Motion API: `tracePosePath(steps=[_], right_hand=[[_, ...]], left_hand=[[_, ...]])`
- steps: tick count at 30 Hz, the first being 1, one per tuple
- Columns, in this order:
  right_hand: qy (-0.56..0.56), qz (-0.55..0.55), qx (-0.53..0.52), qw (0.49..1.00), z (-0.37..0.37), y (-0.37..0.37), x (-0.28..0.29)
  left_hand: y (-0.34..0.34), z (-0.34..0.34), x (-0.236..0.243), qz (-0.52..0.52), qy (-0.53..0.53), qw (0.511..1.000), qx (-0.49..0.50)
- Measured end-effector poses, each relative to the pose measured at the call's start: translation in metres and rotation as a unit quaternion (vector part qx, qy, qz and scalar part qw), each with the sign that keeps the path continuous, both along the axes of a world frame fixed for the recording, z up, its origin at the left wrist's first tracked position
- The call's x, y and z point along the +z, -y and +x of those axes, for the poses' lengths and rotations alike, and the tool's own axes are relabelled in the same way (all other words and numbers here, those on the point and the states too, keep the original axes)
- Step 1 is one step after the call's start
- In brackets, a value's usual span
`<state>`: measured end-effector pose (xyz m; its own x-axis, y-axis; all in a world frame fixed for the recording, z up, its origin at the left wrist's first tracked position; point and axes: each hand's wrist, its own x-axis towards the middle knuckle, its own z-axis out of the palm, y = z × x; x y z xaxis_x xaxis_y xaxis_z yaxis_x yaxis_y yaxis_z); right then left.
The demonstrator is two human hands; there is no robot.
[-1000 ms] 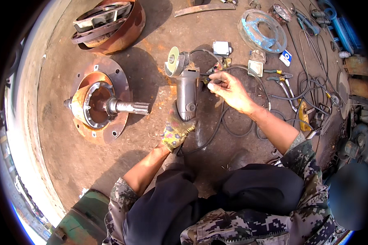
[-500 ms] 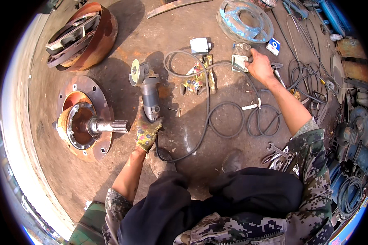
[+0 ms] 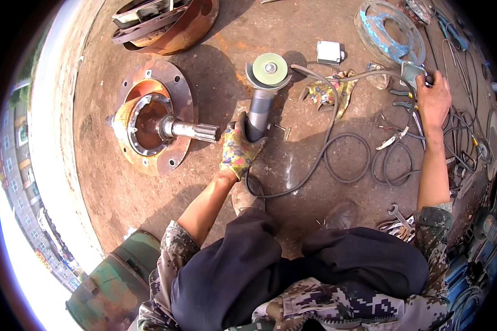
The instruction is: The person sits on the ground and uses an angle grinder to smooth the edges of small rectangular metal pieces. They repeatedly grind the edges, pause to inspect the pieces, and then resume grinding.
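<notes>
My left hand, in a flowered yellow glove, is wrapped round the lower body of an angle grinder. The grinder's pale green disc faces up. Its grey cord loops across the ground to the right. My bare right hand is closed on the edge of a small, flat greenish-grey box; what kind of box it is, I cannot make out. Beside that hand lie green-handled pliers. A flowered glove lies on the ground between the grinder and my right hand.
A rusty flanged housing with a splined shaft stands left of the grinder. Behind it sits a large rusty drum. A blue-painted ring and a white box lie ahead. Wrenches are by my right knee, a green metal case lower left.
The view has shifted, so the scene sits further right. The grinder has turned so its disc faces up. My right hand has lifted the flat box off the ground and tilted it.
</notes>
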<state>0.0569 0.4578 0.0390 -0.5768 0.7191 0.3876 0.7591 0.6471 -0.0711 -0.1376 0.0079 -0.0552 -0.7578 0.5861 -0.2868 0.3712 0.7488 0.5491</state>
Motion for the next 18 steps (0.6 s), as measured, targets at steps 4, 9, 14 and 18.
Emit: tracePosePath(steps=[4, 9, 14, 18], right_hand=[[-0.087, 0.005, -0.061, 0.994, 0.020, -0.031, 0.002], [-0.112, 0.148, 0.007, 0.983, 0.045, -0.021, 0.019], [-0.176, 0.171, 0.214, 0.945, 0.040, 0.014, 0.043], [-0.127, 0.086, 0.424, 0.893, 0.033, 0.099, 0.051]], left_hand=[[0.002, 0.000, -0.008, 0.021, 0.022, 0.999, 0.020], [-0.004, 0.026, 0.007, 0.108, -0.118, 0.986, -0.042], [-0.025, 0.051, 0.048, 0.247, 0.128, 0.949, -0.146], [-0.050, 0.067, 0.053, 0.317, 0.639, 0.701, -0.007]])
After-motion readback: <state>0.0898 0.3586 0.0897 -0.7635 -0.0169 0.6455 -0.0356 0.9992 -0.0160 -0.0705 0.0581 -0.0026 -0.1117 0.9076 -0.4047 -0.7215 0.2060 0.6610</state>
